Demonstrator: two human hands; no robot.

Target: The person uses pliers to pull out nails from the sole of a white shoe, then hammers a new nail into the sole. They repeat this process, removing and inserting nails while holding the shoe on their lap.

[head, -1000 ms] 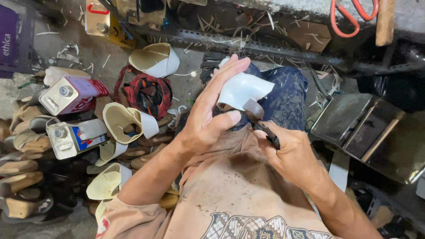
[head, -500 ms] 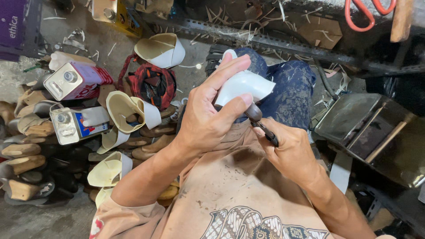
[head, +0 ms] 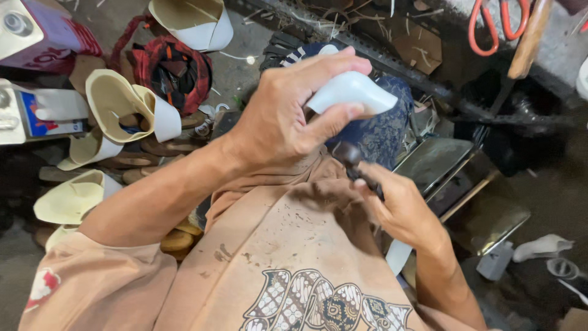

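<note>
Now white piece (head: 352, 92) in L hand (head: 288, 119)

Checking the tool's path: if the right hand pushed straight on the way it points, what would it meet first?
Probably the white shoe piece in the left hand; the right hand aims its dark tool up toward it, though depth is unclear.

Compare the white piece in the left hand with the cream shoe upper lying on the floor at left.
The white piece is held up, pinched in the left hand; the cream upper lies on the floor among wooden soles. The piece is plain white; the upper is cream with a white band. The upper shows an open hollow; the piece does not. Both are curved.
</note>
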